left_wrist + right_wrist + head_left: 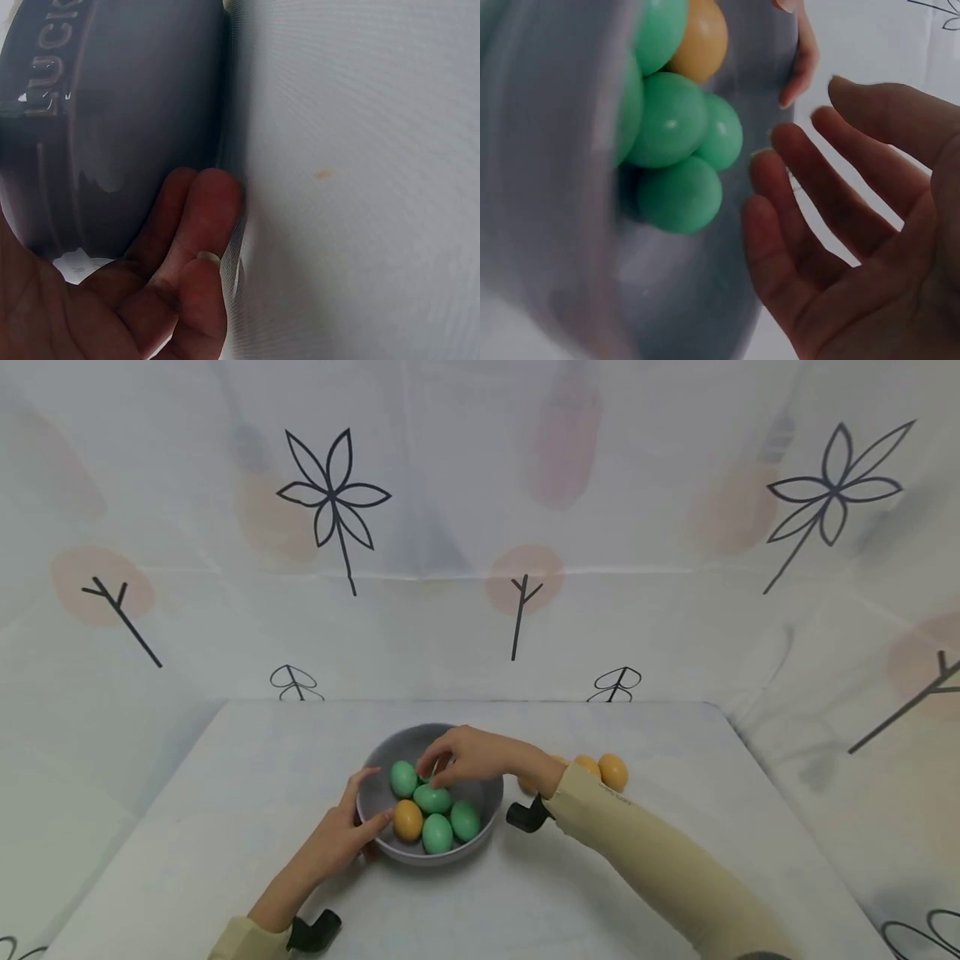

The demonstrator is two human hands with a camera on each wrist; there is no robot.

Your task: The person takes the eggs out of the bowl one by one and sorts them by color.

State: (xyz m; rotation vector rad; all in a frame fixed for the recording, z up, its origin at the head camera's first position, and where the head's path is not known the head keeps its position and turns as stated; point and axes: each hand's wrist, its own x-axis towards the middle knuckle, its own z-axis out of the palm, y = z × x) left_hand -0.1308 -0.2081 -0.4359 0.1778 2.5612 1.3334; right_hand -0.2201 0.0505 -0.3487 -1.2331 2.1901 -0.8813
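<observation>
A grey bowl [474, 787] on the white table holds several green eggs [432, 799] and one orange egg [407, 821]. My left hand [337, 839] grips the bowl's left side, thumb over the rim and fingers against the outer wall near its base, as the left wrist view shows the bowl [142, 127]. Over the far part of the bowl hovers my right hand [472, 753]. In the right wrist view its fingers [832, 187] are spread and loosely bent, nothing between them, apart from the green eggs [680, 195].
Several more orange eggs [613, 772] lie on the table [645, 893] right of the bowl, partly hidden behind my right forearm. A white cloth [450, 635] with plant drawings stands behind the table. Dark wrist devices [528, 816] sit at both sleeves.
</observation>
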